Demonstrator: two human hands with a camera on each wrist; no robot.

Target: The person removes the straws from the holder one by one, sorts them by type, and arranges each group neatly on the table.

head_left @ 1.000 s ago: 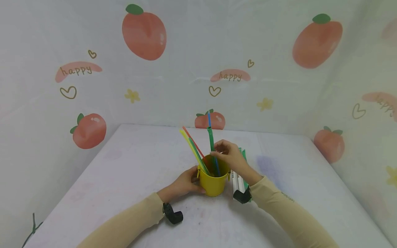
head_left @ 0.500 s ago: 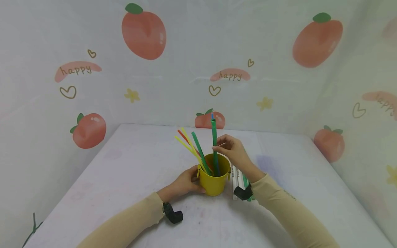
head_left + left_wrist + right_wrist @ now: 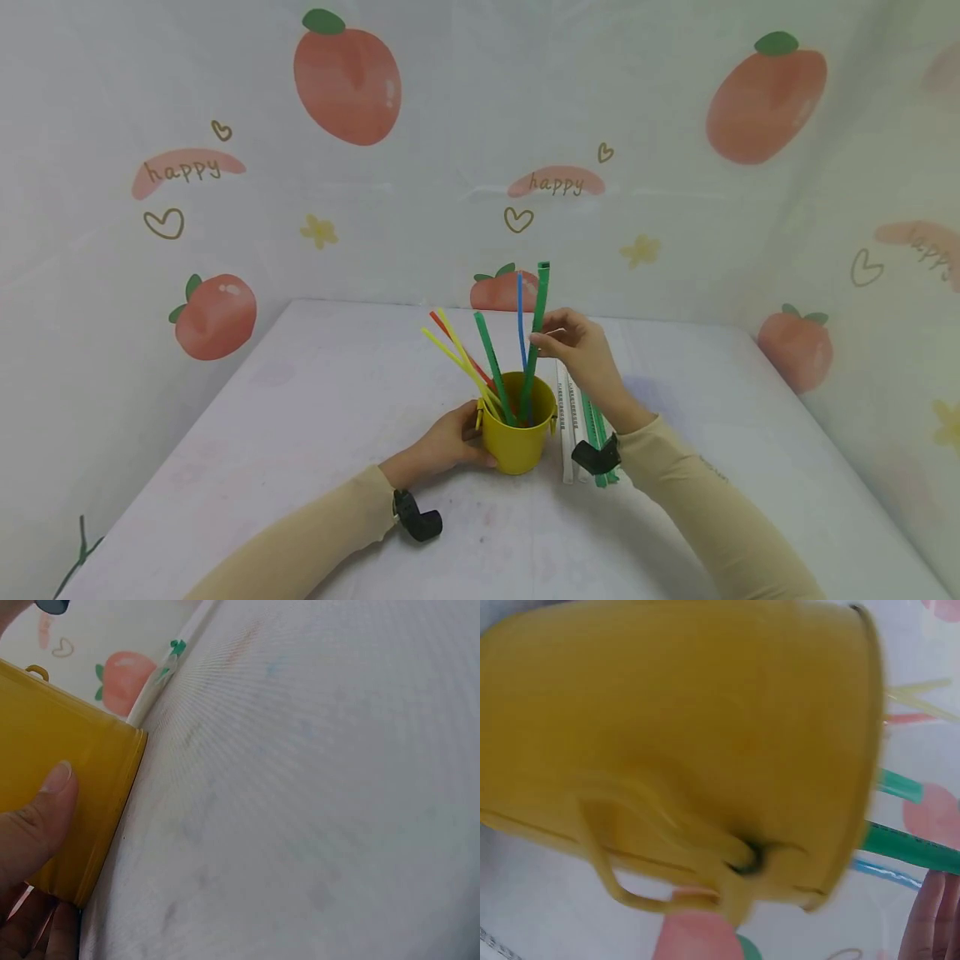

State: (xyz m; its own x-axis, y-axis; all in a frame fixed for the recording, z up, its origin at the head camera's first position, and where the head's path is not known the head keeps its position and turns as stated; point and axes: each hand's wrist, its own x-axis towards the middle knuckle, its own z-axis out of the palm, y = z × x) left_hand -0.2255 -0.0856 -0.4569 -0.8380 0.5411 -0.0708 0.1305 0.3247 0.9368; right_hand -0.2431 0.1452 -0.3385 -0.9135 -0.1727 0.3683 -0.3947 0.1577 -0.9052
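My left hand (image 3: 447, 439) grips the side of a small yellow bucket (image 3: 514, 451) that stands upright on the table; its thumb (image 3: 46, 814) lies along the wall in the left wrist view. Between thumb and fingers, my right hand (image 3: 581, 350) pinches a long green-wrapped straw (image 3: 538, 310) whose lower end is inside the bucket. Thin blue (image 3: 521, 321), red and yellow straws (image 3: 452, 346) lean in the bucket, along with another green-wrapped straw (image 3: 487, 346). In the right wrist view the bucket's wall (image 3: 682, 712) fills much of the picture and only fingers (image 3: 928, 922) show.
White-wrapped straws (image 3: 567, 450) and green-wrapped ones (image 3: 597, 437) lie side by side on the table right of the bucket, below my right forearm. A white cloth backdrop (image 3: 435, 208) with printed fruit stands behind the table (image 3: 322, 400).
My right hand has moved up and to the right with the green-wrapped straw, which has risen and now tilts right, away from the blue one. The other straws have spread; the left hand stays put.
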